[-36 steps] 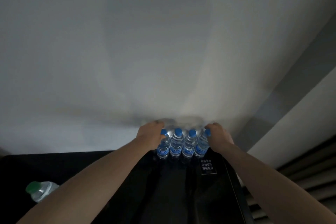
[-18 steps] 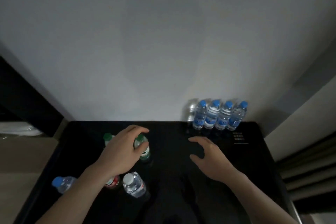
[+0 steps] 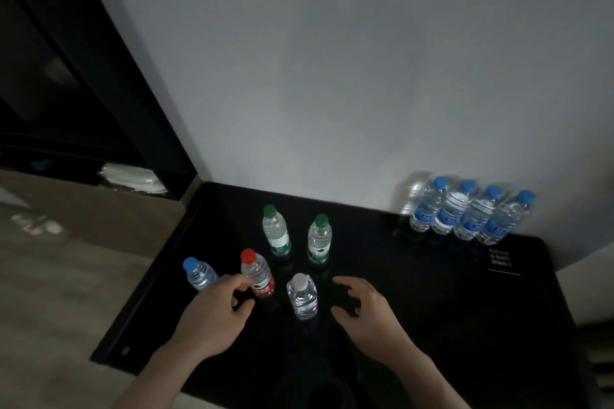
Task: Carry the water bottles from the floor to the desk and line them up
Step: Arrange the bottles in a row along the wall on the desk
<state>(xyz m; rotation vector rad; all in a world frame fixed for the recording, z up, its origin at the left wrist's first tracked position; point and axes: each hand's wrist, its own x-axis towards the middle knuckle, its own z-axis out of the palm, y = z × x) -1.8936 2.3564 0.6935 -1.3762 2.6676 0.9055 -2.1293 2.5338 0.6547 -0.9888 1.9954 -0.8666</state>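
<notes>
Fingers (image 3: 239, 280) of the left hand (image 3: 212, 315) are curling loosely beside the red-capped bottle (image 3: 258, 276), the index tip reaching just at its side, though whether it is actually touching, I cannot tell; nothing is being gripped. The right hand (image 3: 368, 315) is hovering over the black desk (image 3: 432, 309) with its fingers spread and bent, holding nothing, just to the right of the white-capped bottle (image 3: 301, 297).

That white-capped bottle is standing upright between the two hands, toward the desk's near edge. Behind it, two green-capped bottles are standing upright side by side with a gap between them: the left green-capped bottle (image 3: 276, 233) and the right green-capped bottle (image 3: 319, 239), both around the middle of the desk's left half. A lone blue-capped bottle (image 3: 198, 273) is standing near the desk's left edge, partly hidden behind the left hand.

Over at the far right corner, against the pale wall (image 3: 332, 60), a row of four blue-capped bottles (image 3: 465, 212) is standing shoulder to shoulder, labels facing out. A small black card (image 3: 501, 259) with white print is lying on the desk just in front of that row's right end. Off the desk's left edge, a dark cabinet (image 3: 66, 76) is showing with something white (image 3: 133, 178) stacked at its foot.
</notes>
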